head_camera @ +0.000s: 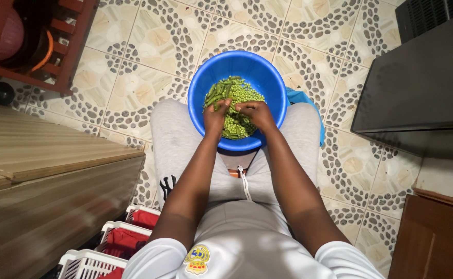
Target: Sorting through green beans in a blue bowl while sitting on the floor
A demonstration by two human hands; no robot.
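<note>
Pea pod (231, 107) pinched between both hands, right over the middle of the blue bowl (200, 82); small, partly hidden by fingers, so its exact shape hard to read. Long axis apparently running side to side, from one hand to the other, one end toward each set of fingertips; which end is the stem end, impossible to tell. Left hand (216, 114) curled narrow on the pod's left end, fingers bent inward. Right hand (256, 112) likewise closed tight on the right end, knuckles up. Both equally near, meeting just above the heap; neither reaching farther than the other.

Below the hands, a pile of shelled peas (242, 95) with whole pods (215, 95) lying at the left of the heap, pointing mostly away from the body. Bowl resting between the knees, on grey trousers (172, 139). Blue cloth (304, 98) peeking out beside the right knee. Patterned tile floor (149, 46) all round. Wooden bench (45, 155) at the left, white crates with red lining (113, 248) beneath it, dark cabinet (422, 77) at the right.
</note>
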